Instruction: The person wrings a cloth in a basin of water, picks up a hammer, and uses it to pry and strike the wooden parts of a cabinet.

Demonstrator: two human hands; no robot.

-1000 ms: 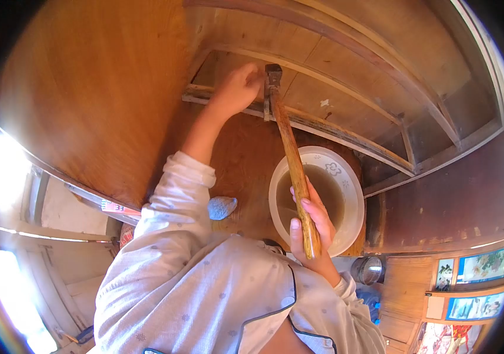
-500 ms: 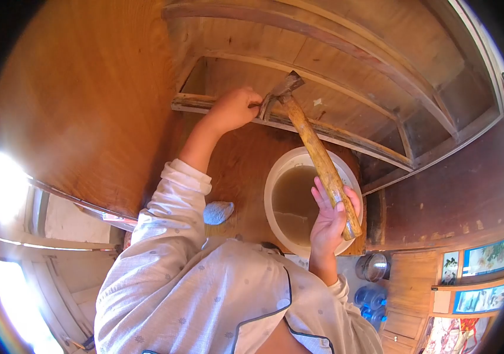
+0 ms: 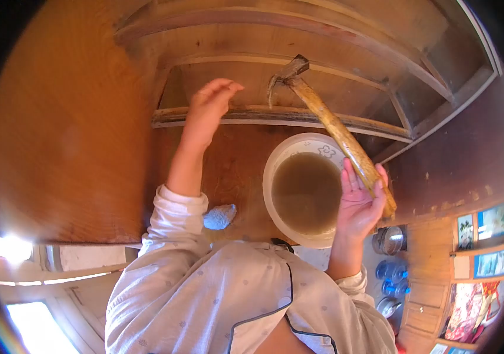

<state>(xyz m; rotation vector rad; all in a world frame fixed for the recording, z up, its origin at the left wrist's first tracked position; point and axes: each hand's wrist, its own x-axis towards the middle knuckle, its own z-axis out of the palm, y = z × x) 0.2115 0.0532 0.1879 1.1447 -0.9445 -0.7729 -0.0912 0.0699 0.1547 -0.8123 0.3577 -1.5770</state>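
My right hand (image 3: 363, 203) is wrapped round the lower part of a claw hammer's worn wooden handle. The hammer (image 3: 337, 130) slants up and left, its dark metal head in front of a wooden frame (image 3: 246, 115). My left hand (image 3: 208, 112) is raised to the left of the claw, apart from it. Its fingers are bunched together, and whatever may be between them cannot be made out. Below the hammer, a white bucket (image 3: 271, 194) holds murky brown water.
A blue-grey cloth bundle (image 3: 219, 216) lies on the brown wooden surface (image 3: 237, 159) left of the bucket. A large wooden panel (image 3: 69, 135) stands at the left. Blue plastic bottles (image 3: 393, 277) and a wooden cabinet (image 3: 429, 289) are at the lower right.
My left hand has moved left and up, away from the hammer's claw. My right hand and the hammer have shifted right, off the frame's lower rail.
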